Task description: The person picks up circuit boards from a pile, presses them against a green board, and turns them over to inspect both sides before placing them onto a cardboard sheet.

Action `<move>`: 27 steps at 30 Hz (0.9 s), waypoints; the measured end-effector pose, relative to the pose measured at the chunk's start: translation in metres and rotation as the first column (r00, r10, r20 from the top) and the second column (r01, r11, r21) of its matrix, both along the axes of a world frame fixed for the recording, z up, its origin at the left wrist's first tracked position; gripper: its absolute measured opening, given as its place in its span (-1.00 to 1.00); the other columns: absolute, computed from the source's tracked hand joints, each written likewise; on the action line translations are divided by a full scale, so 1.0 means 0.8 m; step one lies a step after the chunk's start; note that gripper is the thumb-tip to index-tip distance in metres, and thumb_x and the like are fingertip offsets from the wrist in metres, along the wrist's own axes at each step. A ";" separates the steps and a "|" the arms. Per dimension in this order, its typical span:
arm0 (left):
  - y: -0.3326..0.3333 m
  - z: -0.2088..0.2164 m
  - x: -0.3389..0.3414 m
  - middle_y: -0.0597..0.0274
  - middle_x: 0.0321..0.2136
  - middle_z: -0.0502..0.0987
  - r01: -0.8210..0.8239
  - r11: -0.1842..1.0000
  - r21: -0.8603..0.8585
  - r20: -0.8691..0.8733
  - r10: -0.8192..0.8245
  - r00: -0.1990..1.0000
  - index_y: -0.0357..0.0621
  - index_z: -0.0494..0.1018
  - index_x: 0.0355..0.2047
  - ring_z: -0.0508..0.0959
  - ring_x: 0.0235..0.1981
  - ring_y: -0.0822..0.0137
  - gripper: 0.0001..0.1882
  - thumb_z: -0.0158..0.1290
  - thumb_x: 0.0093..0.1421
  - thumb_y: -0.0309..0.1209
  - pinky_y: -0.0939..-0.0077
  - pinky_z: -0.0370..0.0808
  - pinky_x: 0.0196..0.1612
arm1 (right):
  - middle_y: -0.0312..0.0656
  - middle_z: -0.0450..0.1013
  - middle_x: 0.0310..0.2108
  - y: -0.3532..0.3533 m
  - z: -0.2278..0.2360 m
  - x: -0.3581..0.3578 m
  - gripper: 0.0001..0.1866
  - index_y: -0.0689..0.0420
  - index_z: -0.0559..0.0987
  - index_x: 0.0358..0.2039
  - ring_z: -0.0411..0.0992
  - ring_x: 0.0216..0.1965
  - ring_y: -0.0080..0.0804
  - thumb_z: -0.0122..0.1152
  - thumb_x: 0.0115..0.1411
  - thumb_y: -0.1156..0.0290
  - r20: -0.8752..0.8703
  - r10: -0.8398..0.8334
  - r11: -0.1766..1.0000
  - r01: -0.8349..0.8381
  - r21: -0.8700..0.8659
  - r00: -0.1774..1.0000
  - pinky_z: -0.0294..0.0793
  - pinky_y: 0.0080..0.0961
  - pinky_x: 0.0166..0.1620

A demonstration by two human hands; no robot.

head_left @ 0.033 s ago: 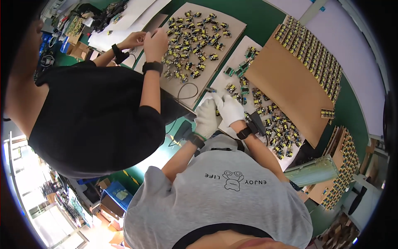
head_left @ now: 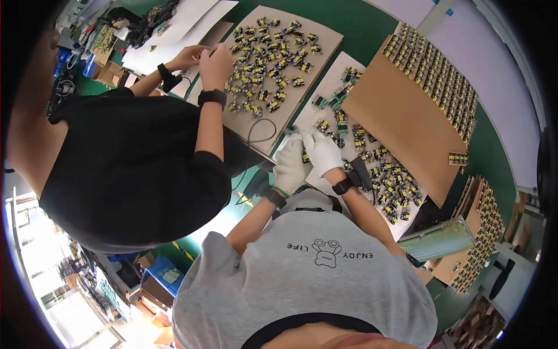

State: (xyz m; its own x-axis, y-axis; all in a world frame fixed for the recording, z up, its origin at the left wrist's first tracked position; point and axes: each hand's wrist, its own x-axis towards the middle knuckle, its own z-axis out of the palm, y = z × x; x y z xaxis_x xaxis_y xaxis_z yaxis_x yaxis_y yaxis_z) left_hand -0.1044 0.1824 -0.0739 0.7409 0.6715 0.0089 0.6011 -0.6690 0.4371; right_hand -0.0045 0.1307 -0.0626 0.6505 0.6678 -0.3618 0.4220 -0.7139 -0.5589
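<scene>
Both my hands wear white knit gloves and meet over the near left corner of the white board. A small circuit board [head_left: 292,130] with a green face sticks out beyond my fingertips. My left hand [head_left: 289,165] is closed around its near end. Pressed against it from the right, the fingers of my right hand [head_left: 324,153] are pinched at the same small board; the exact contact is partly hidden by the gloves. Just right of my fingers lie loose circuit boards [head_left: 340,123] with yellow and black parts, some green side up.
Loose boards cover the white board [head_left: 345,63]. A brown cardboard sheet [head_left: 401,110] holds tight rows of boards along its far edge. On my left, a co-worker in a black shirt [head_left: 133,168] handles something beside another board-covered sheet [head_left: 318,58]. A black cable [head_left: 263,139] loops between us.
The small circuit board at my fingertips has tilted and shows more of its green face. My hands stay in nearly the same place.
</scene>
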 end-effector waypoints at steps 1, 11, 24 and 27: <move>0.002 -0.006 0.002 0.01 -0.42 0.47 0.004 0.996 -0.087 0.067 0.002 0.998 -0.18 0.37 -0.31 0.51 -0.44 -0.02 -0.63 0.23 -0.12 -0.35 0.14 0.43 -0.33 | 0.19 0.48 -0.42 0.000 -0.023 0.010 -0.48 0.22 0.52 -0.33 0.48 -0.34 0.07 -0.08 0.21 -0.07 -0.023 0.005 0.981 0.000 0.195 1.000 0.45 -0.15 -0.25; 0.020 -0.003 0.038 0.03 -0.25 0.47 -0.134 0.948 -0.290 -0.002 0.140 0.990 -0.25 -0.02 0.21 0.53 -0.32 0.06 -0.02 0.28 -0.13 -0.22 0.23 0.47 -0.20 | -0.04 0.48 -0.39 0.020 -0.052 0.063 -0.32 0.32 0.47 -0.17 0.51 -0.50 -0.23 -0.12 0.22 -0.17 -0.675 -0.359 0.753 0.627 0.198 0.645 0.46 -0.38 -0.42; 0.010 0.007 0.053 -0.35 -0.01 0.24 0.090 0.924 -0.371 0.198 -0.015 0.980 -0.26 -0.26 0.29 0.41 -0.08 -0.22 -0.12 0.04 0.11 -0.41 0.10 0.38 -0.03 | 0.25 0.47 -0.34 0.005 -0.023 0.020 -0.42 0.22 0.45 -0.11 0.46 -0.27 0.19 -0.08 0.21 -0.09 -0.034 -0.328 0.889 0.320 0.329 0.944 0.44 -0.06 -0.21; -0.003 -0.007 0.048 -0.34 0.00 0.22 0.126 0.933 -0.336 0.320 -0.013 0.947 -0.31 -0.28 0.28 0.38 -0.02 -0.19 -0.09 0.07 0.09 -0.44 0.12 0.33 0.04 | 0.21 0.47 -0.41 -0.002 -0.011 0.022 -0.49 0.19 0.54 -0.31 0.46 -0.32 0.17 -0.11 0.23 -0.05 0.009 -0.210 0.959 0.204 0.195 0.978 0.43 -0.04 -0.23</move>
State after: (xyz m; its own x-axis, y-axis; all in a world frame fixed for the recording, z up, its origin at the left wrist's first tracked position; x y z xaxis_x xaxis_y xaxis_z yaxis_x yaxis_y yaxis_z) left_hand -0.0662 0.1801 -0.0796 0.7840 0.6204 0.0199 0.3560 -0.4756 0.8044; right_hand 0.0132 0.1293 -0.0712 0.7902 0.5726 -0.2184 0.2948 -0.6676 -0.6836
